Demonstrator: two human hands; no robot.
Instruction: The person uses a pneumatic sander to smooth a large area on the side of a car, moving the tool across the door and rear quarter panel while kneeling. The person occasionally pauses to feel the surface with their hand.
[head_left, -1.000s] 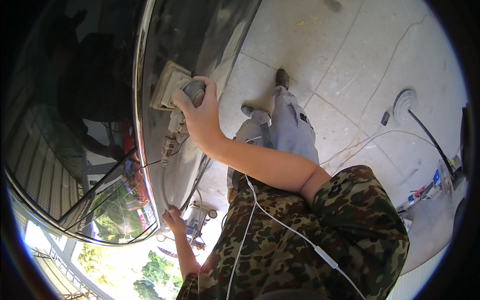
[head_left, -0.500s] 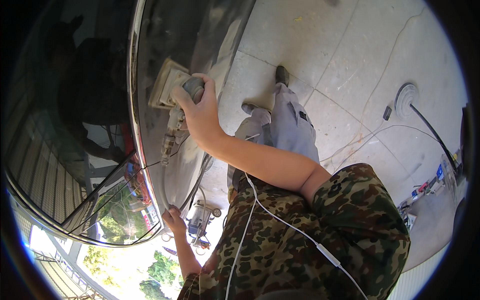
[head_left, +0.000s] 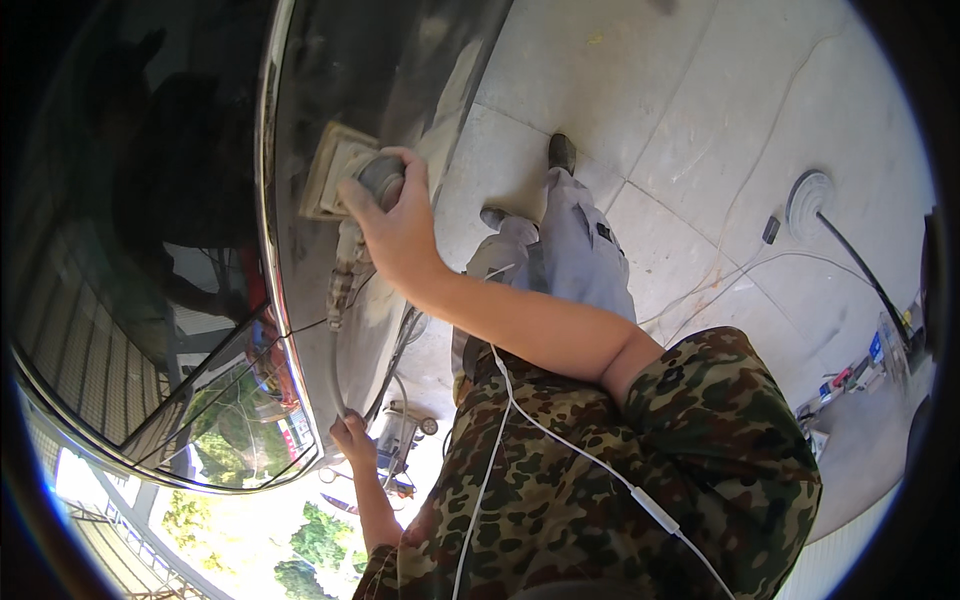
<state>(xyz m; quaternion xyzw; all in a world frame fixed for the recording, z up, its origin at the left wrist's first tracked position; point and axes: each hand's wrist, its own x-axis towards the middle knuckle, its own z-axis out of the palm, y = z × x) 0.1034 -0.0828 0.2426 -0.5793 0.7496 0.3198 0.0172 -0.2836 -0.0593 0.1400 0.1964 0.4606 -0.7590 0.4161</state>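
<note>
My right hand (head_left: 400, 235) is wrapped round the grey top of a square-pad sander (head_left: 340, 172), fingers over one side and thumb on the other. The sander's pad lies against the dusty, dark door panel (head_left: 345, 60) of a car on my left. From the sander's rear end a grey hose (head_left: 334, 368) runs down toward me. Lower down, my left hand (head_left: 352, 438) is closed on that hose. The pad's underside is hidden against the panel.
A chrome trim strip (head_left: 268, 140) borders the car's dark, reflective window (head_left: 150, 270). A wheeled machine (head_left: 398, 425) stands beyond my left hand. On the concrete floor (head_left: 680, 130) are a round stand base (head_left: 810, 205), thin cables and a small black box (head_left: 771, 230). A white cable (head_left: 580, 445) crosses my shirt.
The sander and my right hand have shifted very slightly along the panel. My left hand has moved a little to the right with the hose, which bends a bit differently.
</note>
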